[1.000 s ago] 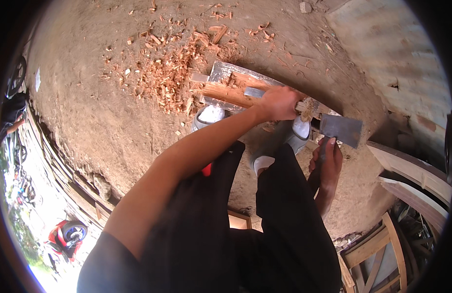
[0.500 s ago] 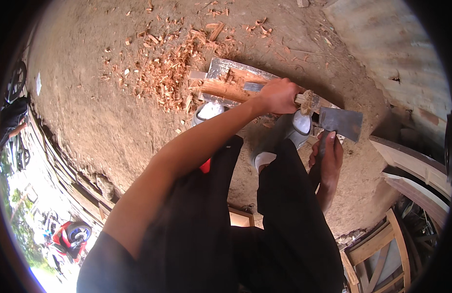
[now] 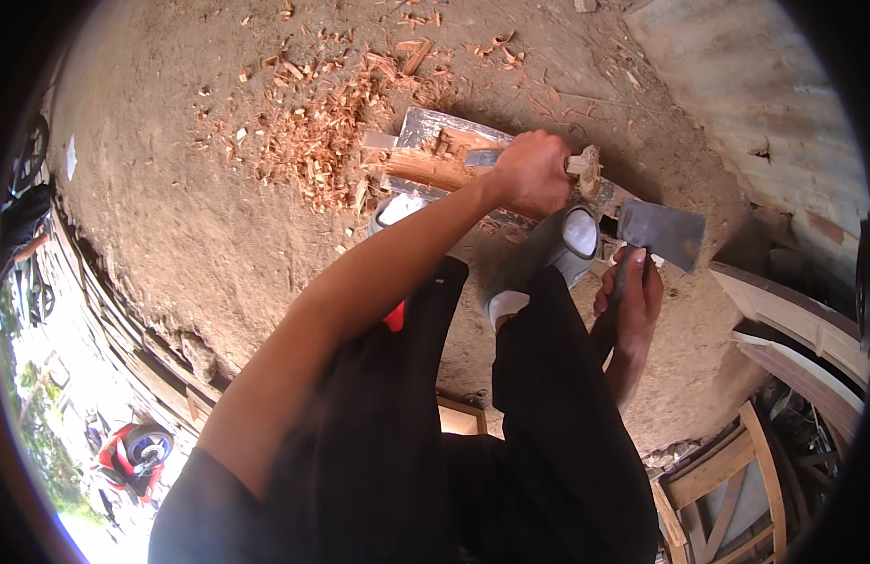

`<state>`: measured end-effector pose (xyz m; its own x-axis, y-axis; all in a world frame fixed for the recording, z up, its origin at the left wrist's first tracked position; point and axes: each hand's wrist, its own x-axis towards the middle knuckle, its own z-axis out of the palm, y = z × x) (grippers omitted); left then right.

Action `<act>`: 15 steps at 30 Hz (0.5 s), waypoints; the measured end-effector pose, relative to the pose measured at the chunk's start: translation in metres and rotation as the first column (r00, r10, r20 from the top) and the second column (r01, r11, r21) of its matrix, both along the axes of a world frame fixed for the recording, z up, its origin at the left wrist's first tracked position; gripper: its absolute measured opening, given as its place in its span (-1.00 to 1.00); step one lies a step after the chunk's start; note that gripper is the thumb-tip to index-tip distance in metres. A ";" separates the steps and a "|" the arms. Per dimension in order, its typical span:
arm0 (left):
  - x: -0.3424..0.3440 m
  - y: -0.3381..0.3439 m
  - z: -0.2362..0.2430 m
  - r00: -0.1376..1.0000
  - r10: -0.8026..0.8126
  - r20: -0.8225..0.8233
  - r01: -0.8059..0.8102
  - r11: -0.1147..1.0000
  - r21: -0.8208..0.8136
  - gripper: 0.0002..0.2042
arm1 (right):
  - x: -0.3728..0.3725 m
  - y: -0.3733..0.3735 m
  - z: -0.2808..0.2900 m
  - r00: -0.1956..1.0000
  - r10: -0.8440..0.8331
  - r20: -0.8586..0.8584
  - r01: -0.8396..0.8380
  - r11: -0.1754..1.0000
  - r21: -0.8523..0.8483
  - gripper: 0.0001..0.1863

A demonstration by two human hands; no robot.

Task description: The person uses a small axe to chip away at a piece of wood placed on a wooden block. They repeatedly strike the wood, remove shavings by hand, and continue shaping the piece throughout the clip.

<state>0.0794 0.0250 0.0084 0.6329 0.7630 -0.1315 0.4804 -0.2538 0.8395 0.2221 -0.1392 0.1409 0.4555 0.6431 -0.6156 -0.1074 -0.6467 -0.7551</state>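
My left hand [image 3: 533, 173] is closed around a chisel [image 3: 482, 158], its flat metal blade pointing left and its frayed wooden butt sticking out on the right. Under the blade lies a reddish-brown piece of wood [image 3: 421, 169] with a hollowed, chipped face; whether the edge touches it I cannot tell. The wood rests on a worn, pale-painted board [image 3: 435, 127]. Lower right, my right hand [image 3: 634, 293] grips the dark handle of a cleaver-like tool with a broad rectangular metal blade [image 3: 663, 235]. That blade is apart from the chisel's butt.
Wood shavings [image 3: 313, 141] are heaped on the dirt ground beyond the board's left end. My shoes [image 3: 576, 240] stand close against the board. Corrugated metal sheet [image 3: 759, 103] leans at the upper right, above wooden frames [image 3: 722, 470]. A red motorcycle [image 3: 134, 456] is far left.
The chisel and my left hand have shifted slightly left and away from me. The cleaver-like tool has moved a little to the right, farther from the chisel's butt.
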 end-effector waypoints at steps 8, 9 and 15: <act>-0.002 -0.020 -0.032 0.985 -0.152 -0.076 0.161 0.980 0.120 -0.74 | 0.004 0.022 -0.017 0.970 0.238 0.049 -0.229 0.964 -0.136 -0.62; -0.003 -0.021 -0.032 0.989 -0.125 -0.075 0.133 0.984 0.121 -0.73 | 0.005 0.023 -0.014 0.969 0.236 0.069 -0.226 0.966 -0.124 -0.61; -0.002 -0.011 -0.005 0.992 -0.055 -0.114 0.062 0.996 0.063 -0.66 | -0.001 0.020 -0.027 0.998 -0.005 -0.068 0.004 1.000 -0.007 -0.59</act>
